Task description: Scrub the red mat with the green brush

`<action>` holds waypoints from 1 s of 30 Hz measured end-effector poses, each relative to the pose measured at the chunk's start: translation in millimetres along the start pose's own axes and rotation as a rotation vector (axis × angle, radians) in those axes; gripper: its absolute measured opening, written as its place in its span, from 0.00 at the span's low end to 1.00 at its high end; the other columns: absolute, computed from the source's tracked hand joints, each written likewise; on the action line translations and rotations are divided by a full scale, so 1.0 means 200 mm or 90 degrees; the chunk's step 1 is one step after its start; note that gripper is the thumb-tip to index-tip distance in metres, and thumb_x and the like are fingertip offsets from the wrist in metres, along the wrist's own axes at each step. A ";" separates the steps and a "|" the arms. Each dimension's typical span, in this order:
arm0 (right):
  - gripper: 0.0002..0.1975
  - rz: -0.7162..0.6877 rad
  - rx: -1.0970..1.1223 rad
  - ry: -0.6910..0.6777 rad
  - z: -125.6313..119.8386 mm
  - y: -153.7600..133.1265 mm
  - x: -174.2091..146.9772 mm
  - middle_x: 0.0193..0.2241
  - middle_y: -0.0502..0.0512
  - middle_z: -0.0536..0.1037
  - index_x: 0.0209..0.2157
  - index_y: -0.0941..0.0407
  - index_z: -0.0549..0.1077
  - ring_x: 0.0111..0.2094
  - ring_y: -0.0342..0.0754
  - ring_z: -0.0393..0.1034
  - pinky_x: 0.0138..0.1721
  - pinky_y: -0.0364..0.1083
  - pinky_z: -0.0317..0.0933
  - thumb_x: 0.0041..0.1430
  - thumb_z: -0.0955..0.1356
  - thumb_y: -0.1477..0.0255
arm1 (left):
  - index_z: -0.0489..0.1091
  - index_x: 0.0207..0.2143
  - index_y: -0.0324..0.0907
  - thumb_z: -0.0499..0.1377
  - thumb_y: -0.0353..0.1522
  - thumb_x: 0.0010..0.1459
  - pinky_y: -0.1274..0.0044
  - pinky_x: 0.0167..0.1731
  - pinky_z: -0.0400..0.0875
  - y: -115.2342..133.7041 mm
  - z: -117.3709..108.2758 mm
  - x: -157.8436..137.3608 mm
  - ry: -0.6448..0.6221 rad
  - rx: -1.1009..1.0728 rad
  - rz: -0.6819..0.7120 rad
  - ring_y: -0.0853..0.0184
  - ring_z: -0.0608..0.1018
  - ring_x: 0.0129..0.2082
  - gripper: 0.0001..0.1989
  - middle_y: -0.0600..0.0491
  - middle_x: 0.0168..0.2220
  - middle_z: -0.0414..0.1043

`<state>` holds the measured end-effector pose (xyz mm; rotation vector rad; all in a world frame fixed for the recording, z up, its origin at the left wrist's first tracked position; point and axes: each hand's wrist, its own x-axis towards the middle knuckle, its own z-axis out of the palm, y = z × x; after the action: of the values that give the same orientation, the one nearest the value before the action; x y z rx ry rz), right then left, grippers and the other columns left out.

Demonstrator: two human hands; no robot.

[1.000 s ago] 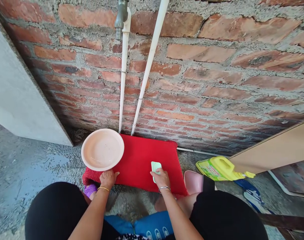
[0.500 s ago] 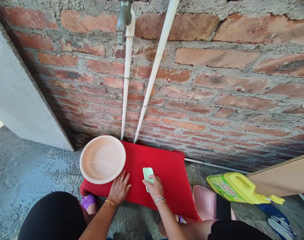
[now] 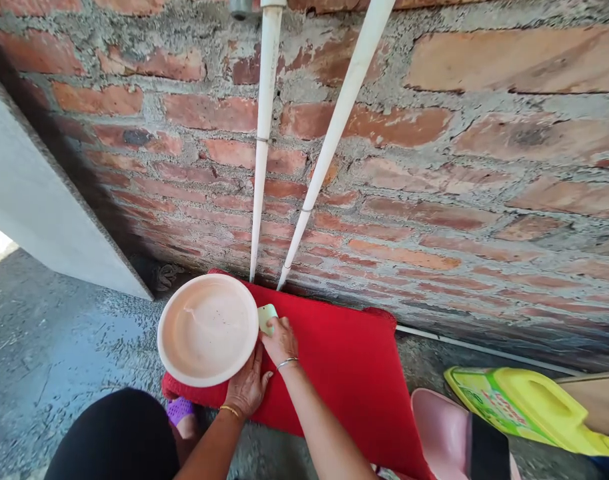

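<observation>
My right hand [image 3: 280, 341] is closed around a mint-green scrub brush [image 3: 267, 317] with a small hole at its end; its bristles are out of sight. The brush is at the right rim of a pale pink basin [image 3: 209, 327]. My left hand [image 3: 248, 387] lies on the red mat [image 3: 334, 360], thumb spread, with fingertips partly hidden at the basin's lower right rim. It looks open, pressing beside the basin rather than gripping. The mat covers a low support, and the basin rests on its left end. A few dark specks show inside the basin.
Two white pipes [image 3: 314, 180] run down the brick wall [image 3: 194, 113] behind the mat. A grey slab [image 3: 49, 173] leans at left above wet concrete. On the right are a pink scoop-like container [image 3: 441, 427] and a yellow jug [image 3: 524, 407] on its side.
My right hand has carried the brush left, from the middle of the mat to the basin's rim. My left hand has slid in closer against the basin. The view has tilted down.
</observation>
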<state>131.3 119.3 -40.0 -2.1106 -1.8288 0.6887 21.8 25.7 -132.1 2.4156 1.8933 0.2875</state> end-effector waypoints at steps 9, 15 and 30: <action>0.13 0.132 -0.047 0.077 -0.06 0.23 0.03 0.36 0.52 0.67 0.40 0.50 0.71 0.37 0.47 0.64 0.33 0.43 0.53 0.51 0.68 0.62 | 0.50 0.64 0.40 0.45 0.44 0.62 0.62 0.62 0.52 0.02 -0.02 0.01 -0.024 -0.013 -0.015 0.56 0.55 0.64 0.31 0.46 0.63 0.55; 0.13 0.017 -0.016 0.019 0.01 0.07 0.05 0.37 0.53 0.67 0.39 0.50 0.72 0.39 0.47 0.64 0.37 0.43 0.55 0.50 0.69 0.65 | 0.52 0.63 0.39 0.46 0.44 0.61 0.62 0.62 0.53 0.01 -0.04 0.02 -0.027 -0.011 -0.008 0.56 0.55 0.64 0.31 0.45 0.63 0.55; 0.13 0.007 -0.042 0.066 -0.05 0.16 0.13 0.39 0.54 0.67 0.40 0.50 0.72 0.40 0.48 0.63 0.41 0.44 0.55 0.51 0.69 0.64 | 0.58 0.61 0.40 0.45 0.43 0.61 0.64 0.62 0.51 0.03 -0.10 0.03 -0.074 -0.014 -0.028 0.57 0.56 0.64 0.29 0.47 0.61 0.59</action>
<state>165.4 139.7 -51.8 -2.1561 -1.8086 0.5176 25.6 29.6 -111.6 2.3192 1.8803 0.1611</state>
